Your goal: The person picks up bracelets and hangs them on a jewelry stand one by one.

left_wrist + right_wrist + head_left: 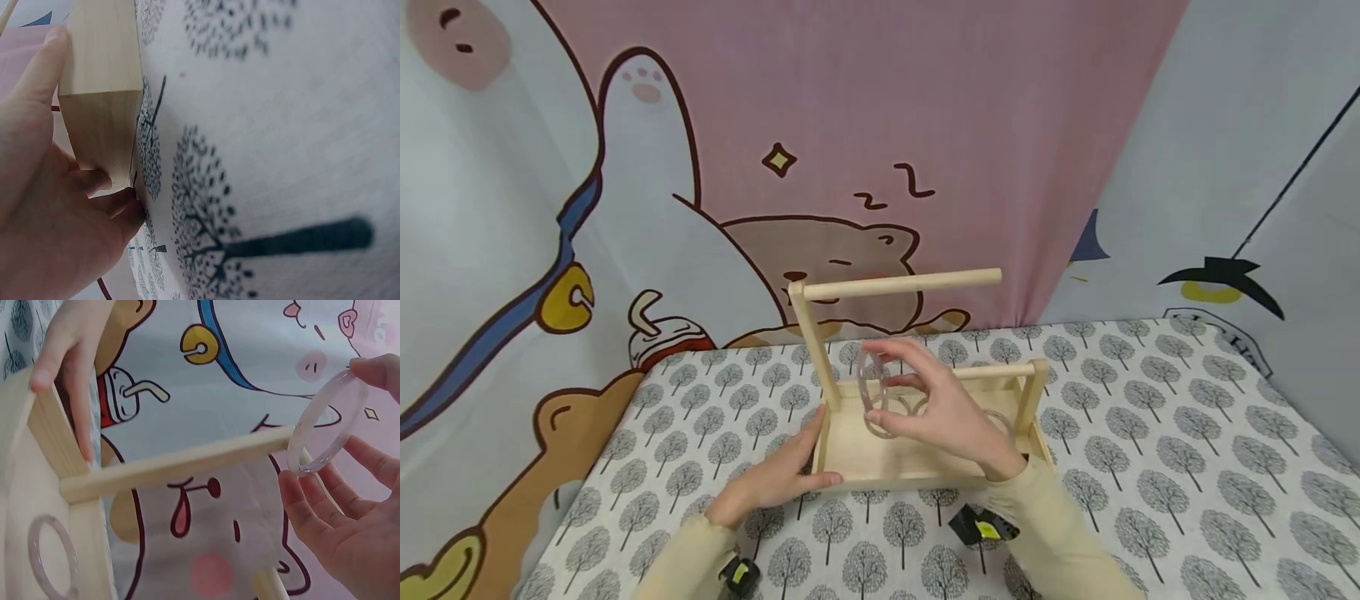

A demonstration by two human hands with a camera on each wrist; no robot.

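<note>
My right hand (936, 408) pinches a clear, pale bangle (310, 415) between thumb and fingertips. The bangle stands upright above the left part of a light wooden rack (865, 460) with a shallow tray base. This rack has a tall upper bar (902, 284) at the left post and a lower bar (996, 371) at the back right. My left hand (778, 475) rests against the tray's left end, its thumb at the front corner and its fingers along the side. More bangles lie in the tray, partly hidden by my right hand; one (32, 544) shows in the right wrist view.
A white cloth (1150, 450) printed with grey trees covers the table. Behind it hangs a curtain (1000, 125) with cartoon animals. The upper bar's right end sticks out freely. Each wrist wears a dark strapped device (981, 525).
</note>
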